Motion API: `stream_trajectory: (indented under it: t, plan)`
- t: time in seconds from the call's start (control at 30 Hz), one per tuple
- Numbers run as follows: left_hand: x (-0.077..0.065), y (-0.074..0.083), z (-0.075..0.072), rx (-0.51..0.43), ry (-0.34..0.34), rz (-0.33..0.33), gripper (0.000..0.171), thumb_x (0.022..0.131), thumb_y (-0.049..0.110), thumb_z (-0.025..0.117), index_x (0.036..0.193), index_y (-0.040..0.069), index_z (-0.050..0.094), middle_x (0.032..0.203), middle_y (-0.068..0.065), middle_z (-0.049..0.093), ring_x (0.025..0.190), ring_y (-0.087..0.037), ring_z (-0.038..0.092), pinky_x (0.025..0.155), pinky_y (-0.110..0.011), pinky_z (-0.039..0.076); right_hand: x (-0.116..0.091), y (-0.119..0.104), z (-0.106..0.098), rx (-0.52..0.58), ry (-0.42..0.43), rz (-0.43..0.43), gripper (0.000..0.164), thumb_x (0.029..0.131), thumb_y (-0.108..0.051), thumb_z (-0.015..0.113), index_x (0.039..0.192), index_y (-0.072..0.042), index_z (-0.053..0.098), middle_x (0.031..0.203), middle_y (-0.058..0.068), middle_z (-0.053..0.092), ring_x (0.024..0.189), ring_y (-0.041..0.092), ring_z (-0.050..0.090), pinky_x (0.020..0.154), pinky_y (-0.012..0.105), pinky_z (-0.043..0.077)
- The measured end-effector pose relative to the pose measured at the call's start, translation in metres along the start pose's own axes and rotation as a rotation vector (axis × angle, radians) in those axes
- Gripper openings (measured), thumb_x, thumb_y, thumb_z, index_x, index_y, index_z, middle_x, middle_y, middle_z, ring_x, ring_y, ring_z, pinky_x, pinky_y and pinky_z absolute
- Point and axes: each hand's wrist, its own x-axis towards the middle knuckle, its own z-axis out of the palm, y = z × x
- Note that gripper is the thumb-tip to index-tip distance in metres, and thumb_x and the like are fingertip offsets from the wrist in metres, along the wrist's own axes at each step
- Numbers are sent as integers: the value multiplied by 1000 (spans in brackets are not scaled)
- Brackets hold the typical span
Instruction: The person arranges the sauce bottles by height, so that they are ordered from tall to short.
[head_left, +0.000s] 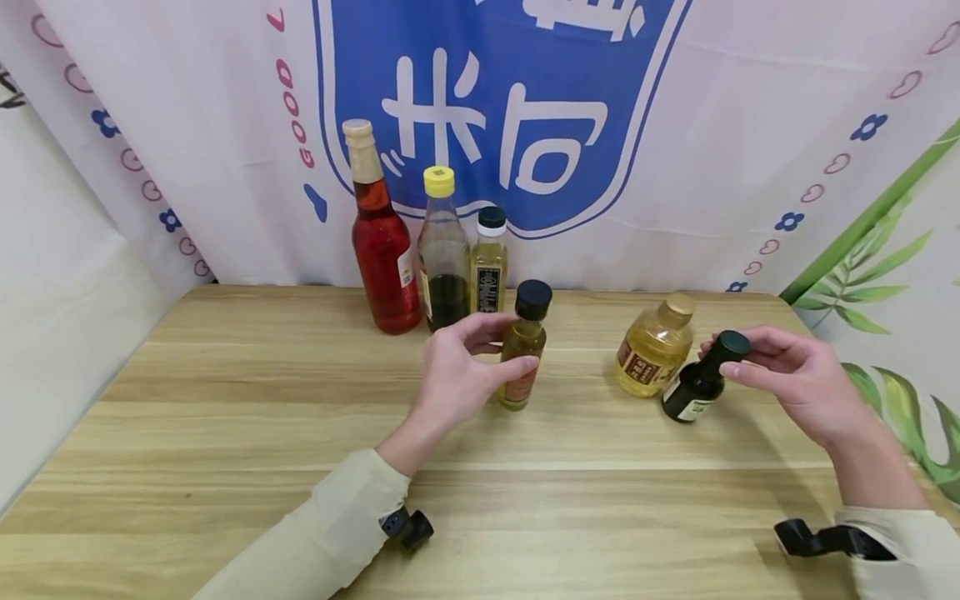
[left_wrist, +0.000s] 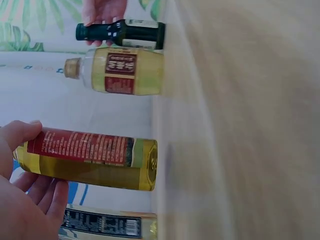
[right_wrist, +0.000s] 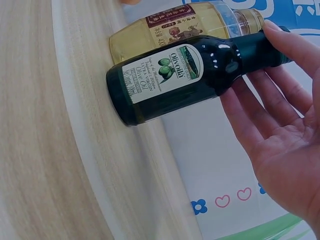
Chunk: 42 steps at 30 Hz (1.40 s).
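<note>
Head view: wooden table (head_left: pixel 570 517), a printed cloth (head_left: pixel 705 200) hanging behind it. Left hand (head_left: pixel 457 367), holding a black-capped bottle (head_left: pixel 527 337) near mid-table, thumb on one side and fingers round the other. Right hand (head_left: pixel 806 375), pinching the neck of a dark bottle (head_left: pixel 692 393), which is tilted, its green cap toward the hand. Just beside the dark bottle, a golden oil bottle (head_left: pixel 651 354). At the rear, left of centre, a close row: tall red bottle (head_left: pixel 384 258), yellow-capped bottle (head_left: pixel 444 258), slim oil bottle (head_left: pixel 489 279)

Left wrist view, scene turned sideways: black-capped bottle in the left hand's grip, red label and lower body showing, cap out of frame; whether the base touches the table, cannot tell. Slim oil bottle near it, partly cut off. Golden oil bottle and dark bottle beyond, the right hand at the latter's neck

Right wrist view: dark bottle, pale label with green olives, thumb on the neck and fingers behind; golden oil bottle partly hidden behind it; contact of the dark base with the table, unclear
</note>
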Motion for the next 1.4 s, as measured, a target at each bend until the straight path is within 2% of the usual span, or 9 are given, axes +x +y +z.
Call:
stream_trajectory:
  t: [0.2, 0.5, 0.73, 0.93, 1.07, 1.23, 1.4]
  plan:
    - [15, 10, 11, -8, 76, 32, 49, 82, 21, 93, 127, 13, 76, 121, -7, 80, 108, -21, 77, 101, -44, 63, -1, 1, -2, 5, -9, -14, 32, 96, 23, 57, 121, 7, 67, 120, 5, 81, 113, 11, 77, 90, 19, 62]
    - [37, 14, 30, 2, 213, 66, 50, 83, 20, 93, 128, 8, 75, 122, -10, 80, 110, -23, 78, 98, -37, 64, 1, 3, -1, 8, -22, -32, 31, 96, 23, 56, 122, 9, 65, 120, 6, 81, 113, 10, 77, 90, 19, 62]
    - [44, 14, 45, 11, 264, 12, 53, 84, 21, 92, 132, 9, 74, 126, -9, 79, 114, -23, 77, 100, -38, 63, 2, 3, -1, 28, -27, -40, 32, 95, 25, 56, 122, 10, 65, 121, 8, 81, 115, 12, 76, 91, 20, 62]
    - [49, 11, 57, 41, 314, -15, 51, 83, 22, 93, 130, 14, 76, 122, -6, 81, 110, -21, 79, 99, -40, 63, 1, 4, -2, 38, -33, -45, 35, 95, 26, 54, 123, 9, 66, 121, 8, 81, 115, 12, 76, 91, 20, 62]
    - [51, 10, 62, 79, 345, -32, 51, 82, 25, 93, 130, 17, 77, 121, -3, 81, 109, -21, 79, 106, -44, 58, 2, 5, -1, 58, -25, -39, 36, 95, 27, 54, 122, 6, 67, 120, 9, 81, 113, 13, 77, 91, 20, 62]
    - [52, 10, 67, 110, 368, -74, 53, 82, 29, 93, 132, 20, 76, 124, -1, 79, 121, -21, 75, 114, -49, 52, 2, 7, -1, 71, -9, -28, 38, 94, 27, 54, 121, 4, 69, 119, 10, 81, 111, 13, 78, 91, 20, 62]
    - [54, 6, 70, 135, 391, -94, 53, 85, 30, 92, 134, 19, 75, 126, -3, 79, 125, -27, 72, 111, -50, 54, 2, 7, -1, 75, -1, -20, 39, 94, 27, 54, 121, 4, 69, 118, 10, 81, 111, 13, 78, 92, 19, 62]
